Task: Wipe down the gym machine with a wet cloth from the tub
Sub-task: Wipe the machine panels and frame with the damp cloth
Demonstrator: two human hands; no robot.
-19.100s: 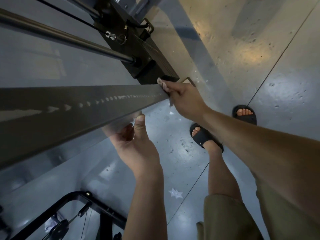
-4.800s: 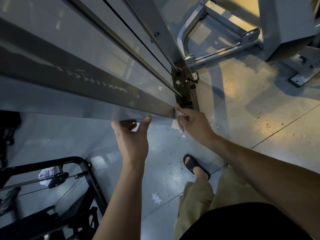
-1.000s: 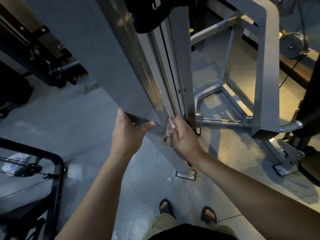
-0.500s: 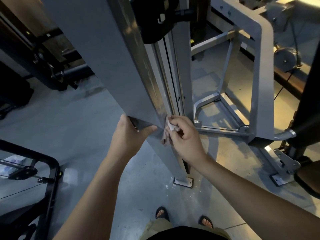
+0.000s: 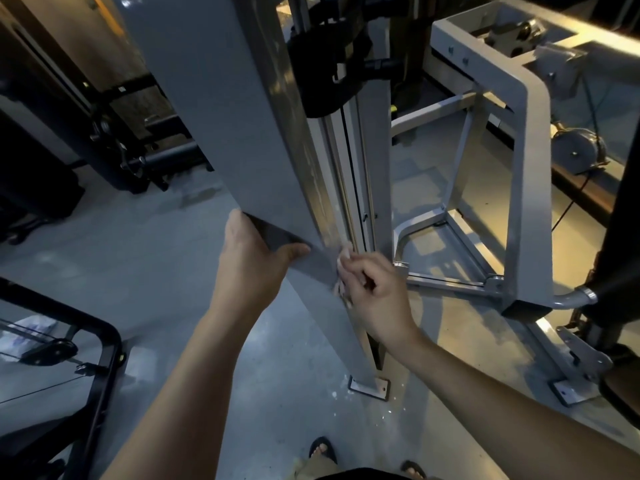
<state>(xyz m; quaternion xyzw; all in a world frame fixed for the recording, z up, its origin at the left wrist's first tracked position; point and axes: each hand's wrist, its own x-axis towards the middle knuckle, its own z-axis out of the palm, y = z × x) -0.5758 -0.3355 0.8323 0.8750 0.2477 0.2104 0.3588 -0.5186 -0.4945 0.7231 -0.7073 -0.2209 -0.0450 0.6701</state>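
A tall grey upright post [image 5: 221, 109] of the gym machine fills the middle of the head view and runs down to a bolted foot plate [image 5: 369, 388]. My left hand [image 5: 252, 261] grips the post's left edge, thumb across its front face. My right hand [image 5: 375, 292] holds a small pale cloth [image 5: 344, 268], bunched in its curled fingers, against the post's right edge beside the guide rails [image 5: 349, 161]. Most of the cloth is hidden by the fingers. The tub is not in view.
A black carriage [image 5: 329, 60] sits high on the rails. A grey machine frame [image 5: 526, 188] stands to the right. A black frame with cables [image 5: 90, 362] is at lower left, dark equipment [image 5: 114, 140] at upper left. My sandalled feet [image 5: 323, 450] stand on grey concrete floor.
Over the last second both hands have stayed on the post; my right hand with the cloth has slid slightly up along the right edge. The view has tilted up a little.
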